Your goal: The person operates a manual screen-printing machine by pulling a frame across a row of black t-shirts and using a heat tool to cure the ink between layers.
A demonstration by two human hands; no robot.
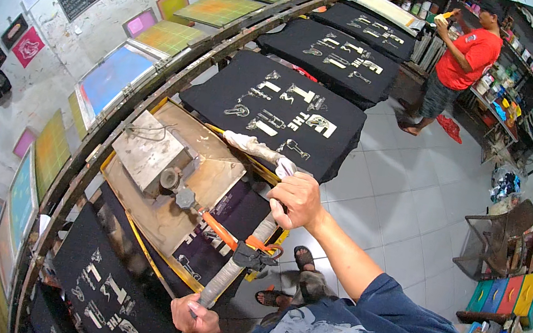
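Observation:
My right hand point(296, 201) is closed around the upper end of a grey tape-wrapped handle bar point(235, 267). The lower end of the same bar sits in my closed left hand point(197, 316). From the bar, an orange hose point(218, 228) and a round valve knob point(185, 198) lead to a worn metal box point(150, 147) on a yellow-edged brown panel point(164, 220). Beneath this panel, a black printed shirt point(200, 254) is partly hidden. A white cloth-wrapped rod point(252, 147) reaches close to my right hand.
Black printed shirts point(275, 109) lie along a curved rack point(176, 79), another point(101, 287) at lower left. Framed screens point(116, 80) line its far side. A person in red point(471, 59) stands by cluttered shelves point(524, 82). A chair point(503, 235) and coloured drawers point(504, 296) stand right.

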